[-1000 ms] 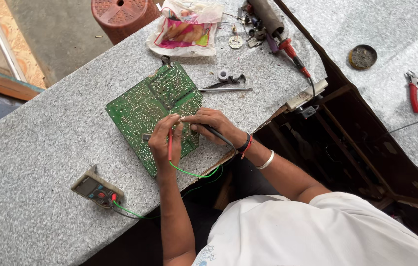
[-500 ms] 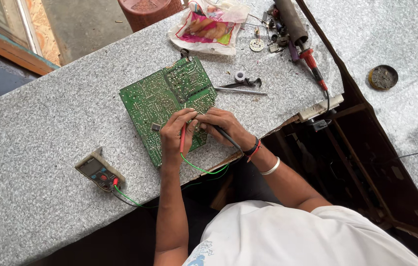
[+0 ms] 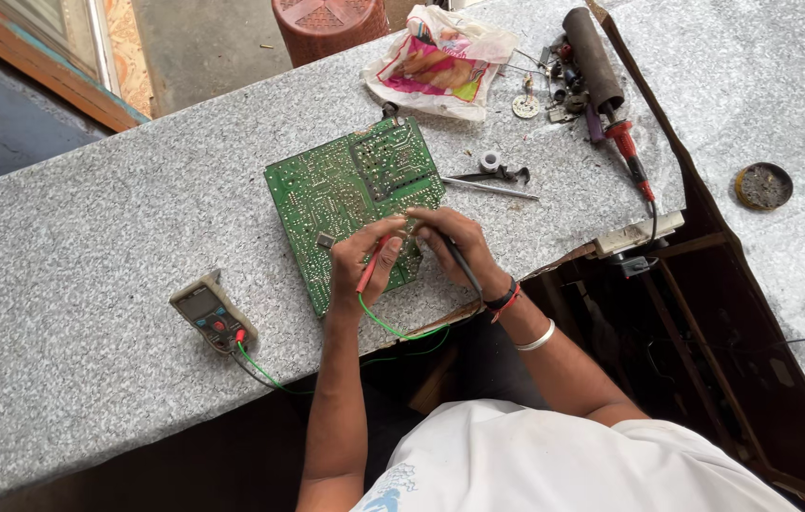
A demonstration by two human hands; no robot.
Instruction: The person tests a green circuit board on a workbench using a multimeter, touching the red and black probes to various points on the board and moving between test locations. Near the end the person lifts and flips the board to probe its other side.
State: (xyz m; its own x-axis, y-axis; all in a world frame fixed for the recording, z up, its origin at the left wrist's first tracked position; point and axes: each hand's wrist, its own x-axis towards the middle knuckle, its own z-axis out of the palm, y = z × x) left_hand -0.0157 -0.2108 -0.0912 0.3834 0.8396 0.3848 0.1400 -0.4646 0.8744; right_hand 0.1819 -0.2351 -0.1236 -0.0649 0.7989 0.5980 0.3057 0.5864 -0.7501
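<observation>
Pressing probes onto the circuit board (image 3: 345, 190), left hand (image 3: 361, 256) and right hand (image 3: 454, 242).

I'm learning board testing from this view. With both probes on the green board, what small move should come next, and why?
Probably glance at the meter: the left hand holds the red probe and the right hand the black probe on the circuit board, so a reading seems due.
</observation>
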